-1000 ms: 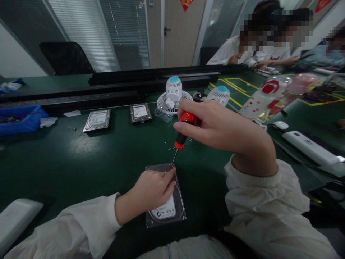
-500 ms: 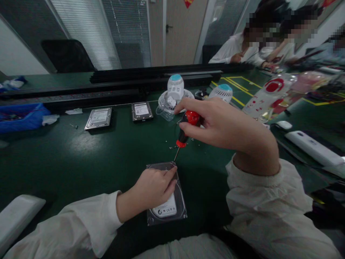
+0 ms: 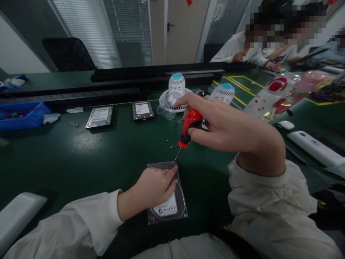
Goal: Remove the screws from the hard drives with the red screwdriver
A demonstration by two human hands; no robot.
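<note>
A hard drive (image 3: 181, 201) with a white label lies flat on the dark green table in front of me. My left hand (image 3: 155, 187) is laid over its upper left part and holds it down, the index finger stretched to the top right corner; its other fingers are partly hidden. In my right hand (image 3: 218, 126) is a red and black screwdriver (image 3: 185, 135), tilted with its handle up to the right. The shaft reaches down to that same corner, close to my left fingertip. Several small screws (image 3: 174, 146) lie just beyond the drive.
Two more hard drives (image 3: 99, 117) (image 3: 142, 109) lie farther back. Behind my right hand stand white fans with blue caps (image 3: 176, 86). A blue bin (image 3: 21, 117) is at the left, a clear red-patterned bottle (image 3: 269, 95) at the right. Other people sit at the far right.
My right hand and the screwdriver handle have shifted slightly right, and the grip has turned a little. The left hand and the drive stay in place.
</note>
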